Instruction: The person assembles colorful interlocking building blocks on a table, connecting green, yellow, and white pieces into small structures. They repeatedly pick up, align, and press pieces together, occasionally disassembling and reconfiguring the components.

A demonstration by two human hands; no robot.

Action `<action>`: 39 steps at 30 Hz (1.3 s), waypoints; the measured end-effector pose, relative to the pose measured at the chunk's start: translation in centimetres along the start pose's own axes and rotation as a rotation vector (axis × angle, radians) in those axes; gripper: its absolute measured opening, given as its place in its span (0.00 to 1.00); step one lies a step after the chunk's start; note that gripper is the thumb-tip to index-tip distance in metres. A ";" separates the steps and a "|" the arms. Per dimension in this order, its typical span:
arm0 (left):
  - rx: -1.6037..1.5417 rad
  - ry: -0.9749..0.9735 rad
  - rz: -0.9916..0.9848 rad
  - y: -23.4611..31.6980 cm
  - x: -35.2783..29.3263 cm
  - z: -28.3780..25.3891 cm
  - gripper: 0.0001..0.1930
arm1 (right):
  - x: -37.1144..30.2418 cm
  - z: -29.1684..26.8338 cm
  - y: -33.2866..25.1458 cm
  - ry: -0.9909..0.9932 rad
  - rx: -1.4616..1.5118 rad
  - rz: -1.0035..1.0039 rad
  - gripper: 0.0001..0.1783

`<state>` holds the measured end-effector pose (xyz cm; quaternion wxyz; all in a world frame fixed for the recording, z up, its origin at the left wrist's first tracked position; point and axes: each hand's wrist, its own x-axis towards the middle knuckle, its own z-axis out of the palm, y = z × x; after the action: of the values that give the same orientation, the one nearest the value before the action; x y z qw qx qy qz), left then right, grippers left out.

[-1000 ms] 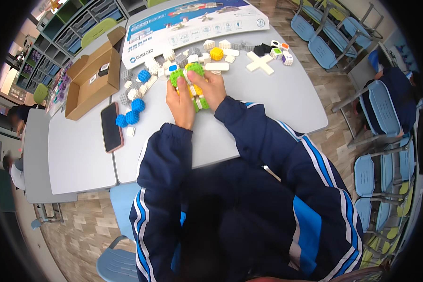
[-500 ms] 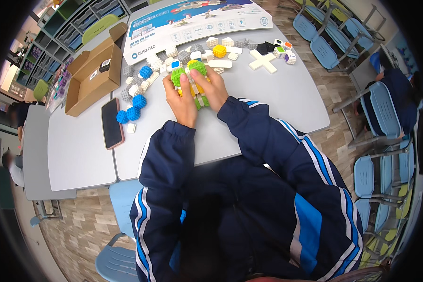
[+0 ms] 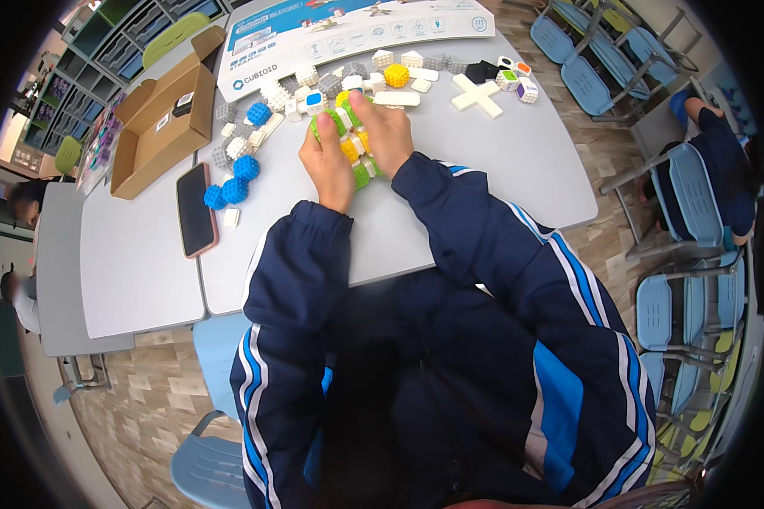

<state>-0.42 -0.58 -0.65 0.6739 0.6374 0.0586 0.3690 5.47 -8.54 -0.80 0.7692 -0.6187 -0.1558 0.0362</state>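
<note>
Both my hands are wrapped around a small build of green, yellow and white studded blocks (image 3: 356, 148) on the grey table (image 3: 484, 161). My left hand (image 3: 327, 161) grips its left side, thumb up on a green block. My right hand (image 3: 384, 127) covers its right side, fingers pointing away from me. Loose white, grey, blue and yellow blocks (image 3: 396, 75) lie just beyond my fingers. The build's middle is hidden under my palms.
A dark phone (image 3: 196, 209) lies to the left, next to blue studded blocks (image 3: 233, 182). An open cardboard box (image 3: 163, 123) and a printed sheet (image 3: 356, 30) lie farther back. A white cross piece (image 3: 476, 95) rests to the right. Blue chairs (image 3: 688, 246) and a seated person (image 3: 717, 161) are at right.
Both hands and the block build have kept their grip, shifting slightly; the view has tilted down a little, so the table sits higher in the picture.
</note>
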 end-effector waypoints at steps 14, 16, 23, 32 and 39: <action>-0.036 -0.039 -0.058 0.7 0.3 -0.4 0.26 | 0.5 0.2 0.2 -0.025 0.094 0.004 0.35; -0.048 -0.030 -0.060 0.9 0.3 -0.3 0.25 | 0.5 0.1 0.1 -0.032 0.086 0.002 0.35; -0.107 -0.018 -0.070 0.8 0.4 -0.1 0.26 | 0.6 0.2 0.4 -0.030 0.117 0.015 0.33; -0.115 -0.010 -0.085 0.4 0.5 -0.1 0.25 | 0.6 0.5 0.0 -0.026 0.146 0.009 0.33; -0.213 0.001 -0.136 0.9 0.6 0.1 0.24 | 0.8 -0.1 -0.7 -0.041 0.007 0.106 0.35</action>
<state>-0.35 -0.39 0.43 0.7613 0.5565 0.0626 0.3269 6.13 -8.56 0.01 0.7650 -0.6226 -0.1381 0.0902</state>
